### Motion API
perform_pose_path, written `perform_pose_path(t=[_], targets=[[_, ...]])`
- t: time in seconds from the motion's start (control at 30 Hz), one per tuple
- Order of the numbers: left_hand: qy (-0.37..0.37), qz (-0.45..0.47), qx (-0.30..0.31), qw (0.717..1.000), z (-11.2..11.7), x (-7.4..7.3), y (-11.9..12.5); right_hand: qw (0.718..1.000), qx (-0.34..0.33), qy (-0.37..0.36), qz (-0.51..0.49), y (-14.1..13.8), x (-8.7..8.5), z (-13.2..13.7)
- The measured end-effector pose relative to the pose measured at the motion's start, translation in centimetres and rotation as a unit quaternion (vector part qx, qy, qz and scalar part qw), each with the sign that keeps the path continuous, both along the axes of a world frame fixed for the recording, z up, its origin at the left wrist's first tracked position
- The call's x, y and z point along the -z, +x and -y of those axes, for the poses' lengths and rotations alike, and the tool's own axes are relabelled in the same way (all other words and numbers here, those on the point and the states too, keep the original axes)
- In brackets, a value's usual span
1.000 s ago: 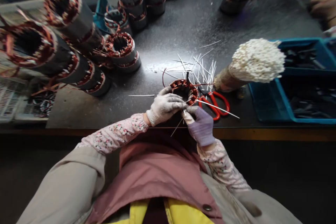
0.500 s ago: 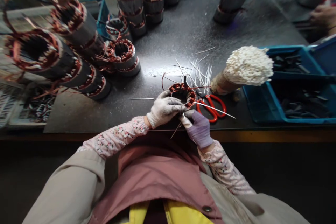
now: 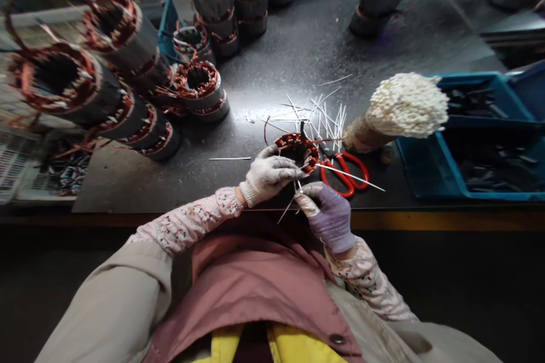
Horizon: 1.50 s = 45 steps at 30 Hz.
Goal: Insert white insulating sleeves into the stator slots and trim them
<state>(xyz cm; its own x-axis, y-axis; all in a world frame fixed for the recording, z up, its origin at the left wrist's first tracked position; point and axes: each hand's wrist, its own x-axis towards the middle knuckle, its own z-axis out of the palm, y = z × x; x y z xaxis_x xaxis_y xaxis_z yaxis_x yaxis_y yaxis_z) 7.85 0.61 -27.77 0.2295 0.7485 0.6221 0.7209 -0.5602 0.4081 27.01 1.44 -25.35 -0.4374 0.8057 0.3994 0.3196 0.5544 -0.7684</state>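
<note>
A small stator with copper windings (image 3: 300, 150) stands at the near edge of the dark workbench (image 3: 298, 51). My left hand (image 3: 268, 173), in a white glove, wraps around its near left side. My right hand (image 3: 327, 212), in a purple glove, pinches a thin white cable tie (image 3: 293, 195) just below the stator. Another long white tie (image 3: 351, 176) sticks out to the right from the stator. Red-handled scissors (image 3: 347, 173) lie just right of it.
Several wound stators (image 3: 128, 85) are stacked at the left and back (image 3: 230, 0). Loose white ties (image 3: 323, 113) lie behind the stator. A big bundle of white ties (image 3: 400, 108) leans against blue bins (image 3: 481, 136) at the right.
My right hand has drawn slightly down and toward me with the tie. The left hand stays on the stator. Another person's hand at the far right has left the view.
</note>
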Motion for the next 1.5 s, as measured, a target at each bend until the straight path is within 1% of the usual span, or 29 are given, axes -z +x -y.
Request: perform_pose_path(t=[0.13,0.2,0.27,0.33,0.4,0.47,0.5,0.53,0.57,0.6,0.67,0.7,0.73,0.8,0.83,0.87,0.9,0.93,0.97,1.0,1.03,1.07,1.1,1.13,1.23,1.3,1.43,1.47,1.5], targets=[[-0.012,-0.007,0.002,1.000,0.0,0.1,-0.2,0.999,0.021,0.007,0.024,-0.6,1.3,-0.8],[-0.005,-0.009,0.010,1.000,-0.1,0.1,-0.3,0.998,0.034,0.046,0.039,-1.2,2.0,-1.6],[-0.014,-0.018,0.011,1.000,-0.2,0.1,-0.3,0.989,0.052,0.115,0.079,-1.6,2.0,-2.2],[-0.034,-0.024,0.001,0.999,-0.3,0.1,-0.3,0.971,0.050,0.189,0.138,-1.5,1.1,-2.3],[-0.051,-0.018,-0.013,0.998,-0.4,-0.1,-0.2,0.955,0.020,0.237,0.178,-0.7,-0.2,-1.8],[-0.062,-0.010,-0.020,0.998,-0.5,-0.3,-0.3,0.948,-0.048,0.259,0.181,0.7,-1.7,-0.7],[-0.066,-0.011,-0.020,0.998,-0.5,-0.4,-0.3,0.949,-0.081,0.253,0.168,1.4,-2.3,-0.2],[-0.071,-0.018,-0.017,0.997,-0.6,-0.6,-0.4,0.959,-0.102,0.223,0.142,1.8,-2.8,0.2],[-0.073,-0.034,-0.012,0.997,-0.6,-0.8,-0.6,0.973,-0.107,0.174,0.104,1.9,-3.2,0.3],[-0.072,-0.058,-0.005,0.996,-0.6,-1.0,-0.7,0.987,-0.092,0.117,0.062,1.5,-3.5,0.1],[-0.069,-0.122,0.007,0.990,-0.7,-1.4,-1.0,0.999,-0.017,-0.017,-0.027,-0.5,-3.8,-1.3],[-0.069,-0.153,0.011,0.986,-0.6,-1.7,-1.1,0.997,0.014,-0.055,-0.052,-1.8,-3.9,-2.3],[-0.073,-0.180,0.011,0.981,-0.5,-2.0,-1.1,0.988,0.035,-0.121,-0.093,-3.1,-4.0,-3.4],[-0.088,-0.215,0.007,0.973,-0.2,-2.7,-1.3,0.976,0.043,-0.177,-0.121,-4.5,-4.1,-5.4],[-0.095,-0.231,0.003,0.968,0.0,-3.1,-1.4,0.972,0.043,-0.190,-0.132,-4.4,-4.2,-6.2],[-0.098,-0.250,-0.002,0.963,0.2,-3.5,-1.6,0.976,0.053,-0.164,-0.137,-3.6,-4.3,-6.9],[-0.098,-0.274,-0.003,0.957,0.3,-4.0,-1.9,0.983,0.075,-0.104,-0.132,-2.3,-4.4,-7.6],[-0.097,-0.302,0.002,0.948,0.2,-4.4,-2.3,0.986,0.108,-0.024,-0.122,-0.6,-4.6,-8.2],[-0.098,-0.331,0.014,0.938,0.0,-4.8,-2.8,0.978,0.156,0.106,-0.093,1.2,-4.8,-9.1],[-0.105,-0.359,0.035,0.927,-0.4,-5.1,-3.3,0.954,0.193,0.227,-0.040,2.9,-5.0,-10.0],[-0.116,-0.383,0.063,0.914,-0.9,-5.5,-3.8,0.921,0.222,0.319,0.005,4.4,-5.2,-11.1],[-0.127,-0.400,0.095,0.903,-1.5,-5.7,-4.2,0.899,0.237,0.365,0.052,5.5,-5.4,-12.2],[-0.137,-0.409,0.122,0.894,-2.0,-6.0,-4.4,0.890,0.245,0.374,0.091,6.1,-5.4,-13.2],[-0.143,-0.410,0.141,0.889,-2.4,-6.2,-4.6,0.891,0.248,0.362,0.120,6.5,-5.4,-14.2],[-0.139,-0.396,0.149,0.895,-2.1,-6.3,-4.3,0.905,0.236,0.316,0.158,6.2,-5.3,-15.8],[-0.125,-0.389,0.124,0.904,-1.0,-6.1,-3.9,0.905,0.221,0.328,0.154,6.1,-5.3,-15.9],[-0.096,-0.392,0.011,0.915,0.8,-5.7,-4.0,0.895,0.195,0.382,0.124,7.9,-5.7,-15.0],[-0.100,-0.397,0.000,0.912,0.9,-5.7,-4.3,0.892,0.189,0.394,0.113,8.3,-5.7,-14.8],[-0.108,-0.401,0.007,0.910,0.7,-5.7,-4.6,0.889,0.183,0.407,0.105,8.6,-5.7,-14.6]])
